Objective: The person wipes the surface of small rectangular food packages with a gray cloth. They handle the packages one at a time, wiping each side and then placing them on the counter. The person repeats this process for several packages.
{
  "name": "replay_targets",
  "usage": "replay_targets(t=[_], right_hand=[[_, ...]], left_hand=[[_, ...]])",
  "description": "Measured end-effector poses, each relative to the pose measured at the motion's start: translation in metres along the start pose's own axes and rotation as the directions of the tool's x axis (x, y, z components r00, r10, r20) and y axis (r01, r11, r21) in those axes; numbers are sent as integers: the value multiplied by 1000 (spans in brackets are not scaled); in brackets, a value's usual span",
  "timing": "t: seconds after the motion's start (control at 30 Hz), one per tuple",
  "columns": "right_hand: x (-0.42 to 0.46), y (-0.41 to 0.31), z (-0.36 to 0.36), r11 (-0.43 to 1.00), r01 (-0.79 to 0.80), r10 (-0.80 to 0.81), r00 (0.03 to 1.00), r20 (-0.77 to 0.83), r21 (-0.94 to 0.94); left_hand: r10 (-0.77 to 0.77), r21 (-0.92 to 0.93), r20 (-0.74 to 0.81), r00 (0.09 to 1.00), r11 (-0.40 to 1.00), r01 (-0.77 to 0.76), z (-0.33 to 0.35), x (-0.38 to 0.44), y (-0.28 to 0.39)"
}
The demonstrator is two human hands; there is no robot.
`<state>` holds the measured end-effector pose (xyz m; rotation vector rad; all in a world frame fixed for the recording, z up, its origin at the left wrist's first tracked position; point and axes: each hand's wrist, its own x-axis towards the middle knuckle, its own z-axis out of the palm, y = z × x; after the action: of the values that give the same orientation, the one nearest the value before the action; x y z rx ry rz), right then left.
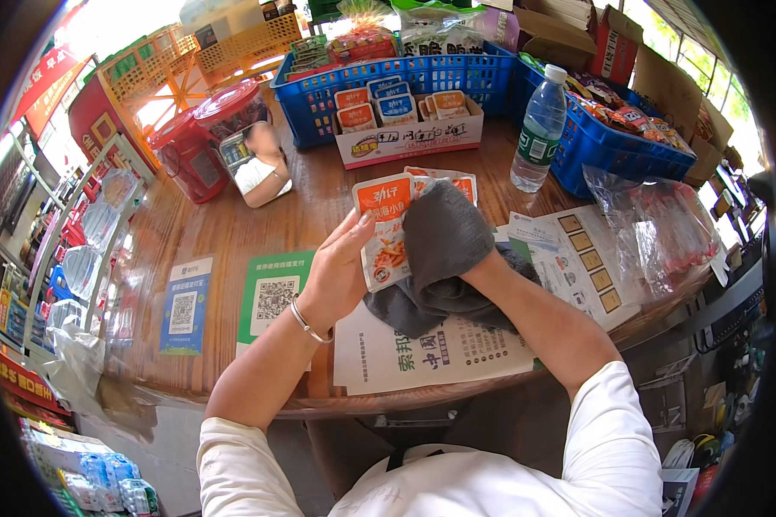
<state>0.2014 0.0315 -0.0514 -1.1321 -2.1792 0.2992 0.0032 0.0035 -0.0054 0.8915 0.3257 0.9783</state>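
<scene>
An orange-and-white snack packet [386, 239] with a picture of small dried fish stands upright in my left hand [337, 268], gripped along its left edge with the thumb in front. My right hand [480, 270] is wrapped in a dark grey cloth [449, 226], which hides its fingers and presses against the packet's right side. The cloth's loose end hangs in folds down to the tabletop papers. Behind the cloth lies a second orange-and-white packet [464, 184], partly covered. Beyond both hands is a display carton [410, 145] holding several orange and blue packets.
A water bottle [540, 132] stands to the right, beside a blue basket [579, 161] of snacks. Another blue basket [310, 106] is behind the carton. Red-lidded tubs [191, 158] and a mirror [255, 165] are at left. Printed sheets [388, 362] and payment-code cards [185, 307] lie on the wooden table [226, 229].
</scene>
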Motion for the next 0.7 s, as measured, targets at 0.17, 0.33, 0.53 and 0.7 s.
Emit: replay_targets(t=[0.17, 0.33, 0.53, 0.7], right_hand=[[-3, 12, 8, 978, -39, 39, 999, 2, 205], [3, 12, 11, 854, 1, 99, 982, -164, 520], [6, 19, 13, 945, 124, -44, 966, -255, 303], [12, 22, 24, 753, 151, 66, 951, -302, 641]], left_hand=[[4, 16, 12, 1000, 1000, -4, 3, 1, 1], [-72, 55, -1, 997, 996, 72, 0, -3, -2], [-41, 123, -49, 998, 991, 46, 3, -2, -4], [-60, 100, -28, 998, 993, 63, 1, -3, -1]])
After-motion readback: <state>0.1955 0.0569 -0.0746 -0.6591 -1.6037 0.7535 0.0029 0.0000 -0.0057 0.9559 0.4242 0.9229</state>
